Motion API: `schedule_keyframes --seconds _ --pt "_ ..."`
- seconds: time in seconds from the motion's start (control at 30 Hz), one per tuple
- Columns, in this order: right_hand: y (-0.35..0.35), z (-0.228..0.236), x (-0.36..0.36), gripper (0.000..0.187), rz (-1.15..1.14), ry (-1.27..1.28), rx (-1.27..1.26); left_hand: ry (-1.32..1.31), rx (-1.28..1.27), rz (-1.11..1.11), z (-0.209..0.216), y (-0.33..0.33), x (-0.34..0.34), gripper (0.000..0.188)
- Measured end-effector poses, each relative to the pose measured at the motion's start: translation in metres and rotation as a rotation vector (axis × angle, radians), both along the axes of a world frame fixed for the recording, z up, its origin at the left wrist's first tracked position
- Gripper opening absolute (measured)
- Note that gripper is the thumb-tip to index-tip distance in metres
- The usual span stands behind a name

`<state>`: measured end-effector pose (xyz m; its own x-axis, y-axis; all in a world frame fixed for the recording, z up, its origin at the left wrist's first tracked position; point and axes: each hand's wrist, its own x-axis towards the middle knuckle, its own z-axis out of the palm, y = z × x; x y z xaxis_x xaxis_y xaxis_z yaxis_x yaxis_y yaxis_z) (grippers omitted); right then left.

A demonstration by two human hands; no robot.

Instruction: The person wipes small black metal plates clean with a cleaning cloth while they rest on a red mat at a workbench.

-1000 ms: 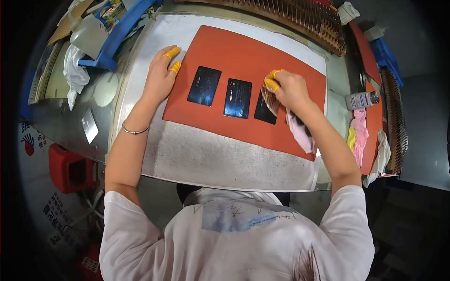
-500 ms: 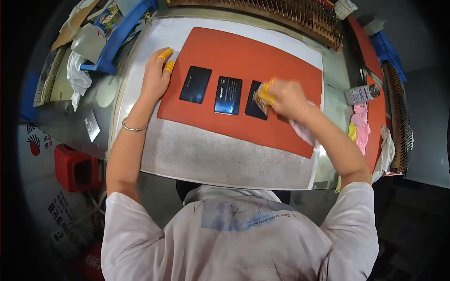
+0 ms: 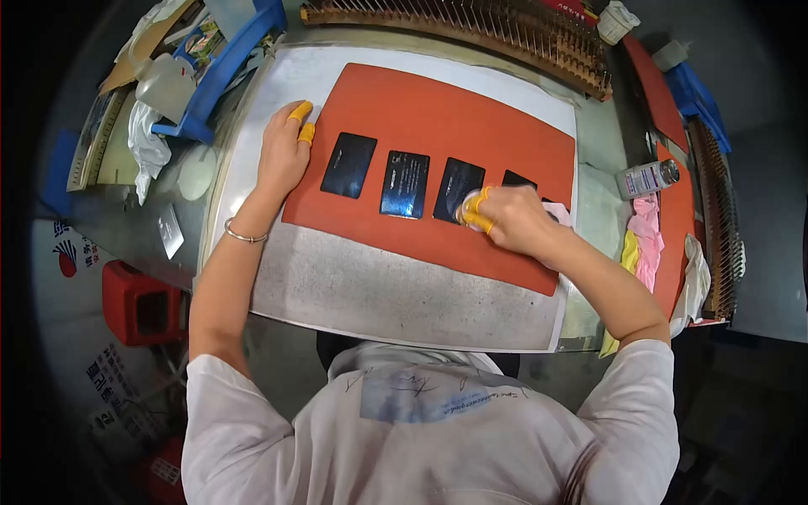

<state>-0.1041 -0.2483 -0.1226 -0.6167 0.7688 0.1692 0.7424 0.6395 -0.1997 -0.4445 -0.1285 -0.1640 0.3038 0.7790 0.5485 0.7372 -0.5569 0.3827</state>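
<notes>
Several dark cards lie in a row on a red-orange mat [image 3: 404, 93]: a left card [image 3: 348, 166], a second card [image 3: 404, 183] with pale print and a shine, and a third card [image 3: 457, 185]. My right hand [image 3: 522, 220], with yellow finger cots, is closed on a pale pink cloth [image 3: 556, 212]. Its fingertips press a wad of it at the lower right corner of the third card. Behind this hand, a fourth card [image 3: 519, 178] is partly hidden. My left hand [image 3: 284, 150], also in yellow finger cots, rests with fingers stretched at the mat's left edge, holding nothing.
Beyond the mat stands a long brown rack with pins [image 3: 471, 42]; another pin rack [image 3: 715, 219] is at the right. A clear bottle [image 3: 648, 178] lies near pink cloths [image 3: 645, 240]. At the left are a blue tray [image 3: 206, 93] and a silvery card [image 3: 170, 231].
My right hand has moved down the third card to its lower right corner, uncovering its upper part and some of the fourth card. My left hand stays at the mat's edge.
</notes>
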Motion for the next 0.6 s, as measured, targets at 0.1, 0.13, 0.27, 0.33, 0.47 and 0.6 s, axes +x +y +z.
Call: schedule_keyframes --seconds 0.1,0.13,0.27,0.33,0.47,0.6 --pt "0.040 0.004 0.010 0.011 -0.269 0.105 -0.041 0.050 -0.022 0.009 0.014 -0.002 0.012 0.030" --pt "0.046 0.003 0.005 0.010 -0.266 0.126 0.005 0.040 -0.024 -0.003 0.010 0.001 0.012 0.031" --pt "0.005 -0.005 -0.037 0.010 -0.019 0.051 -0.011 -0.048 -0.072 -0.038 0.000 0.003 -0.001 0.031" --pt "-0.046 0.012 -0.051 0.011 0.039 -0.002 -0.049 -0.038 -0.059 -0.021 -0.002 0.001 -0.004 0.031" --pt "-0.087 0.043 0.007 0.011 -0.132 0.269 -0.030 -0.227 -0.171 -0.066 0.002 0.011 0.005 0.033" --pt "-0.098 0.098 0.088 0.015 -0.840 0.484 -0.284 -0.104 -0.168 -0.169 0.026 -0.018 0.048 0.048"
